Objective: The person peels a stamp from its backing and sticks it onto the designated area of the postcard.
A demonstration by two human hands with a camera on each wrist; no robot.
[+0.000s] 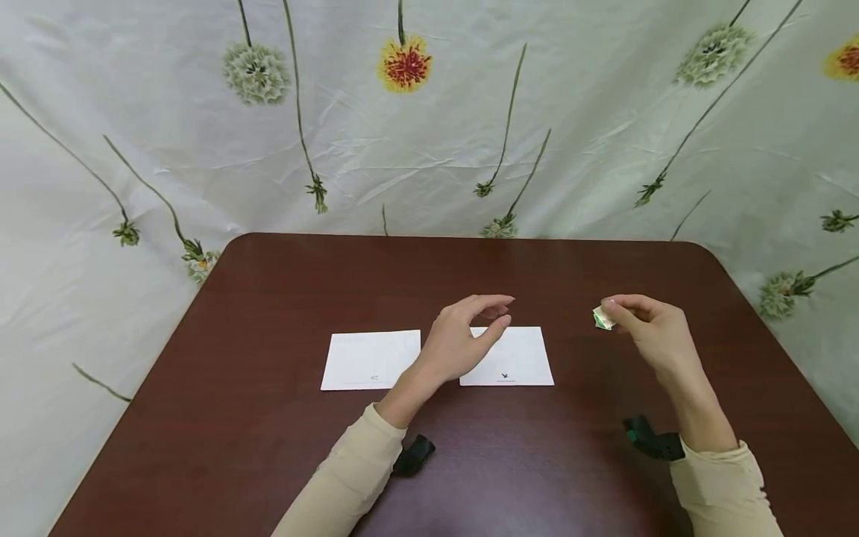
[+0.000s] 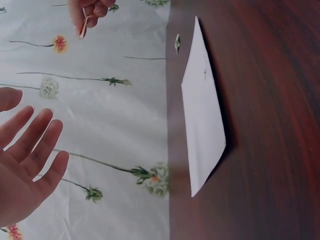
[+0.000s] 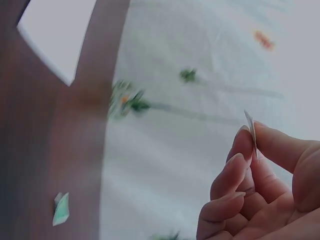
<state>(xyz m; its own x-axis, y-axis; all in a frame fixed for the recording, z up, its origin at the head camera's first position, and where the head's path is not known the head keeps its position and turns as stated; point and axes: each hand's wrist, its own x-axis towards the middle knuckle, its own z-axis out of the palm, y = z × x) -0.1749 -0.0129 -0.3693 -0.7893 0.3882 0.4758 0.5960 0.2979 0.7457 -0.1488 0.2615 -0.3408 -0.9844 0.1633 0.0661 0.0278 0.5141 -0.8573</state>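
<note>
Flower-printed cloth [image 1: 429,142] behind a reddish-brown table [image 1: 523,447]

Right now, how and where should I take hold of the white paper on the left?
Probably pinch the white paper by its left edge, coming from the left: it looks flat and thin on the table, that edge is uncovered, and your left wrist screens its near right corner.

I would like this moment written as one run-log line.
left grip: holds nothing | right grip: pinches small thin piece | table: two white sheets, small green piece
</note>
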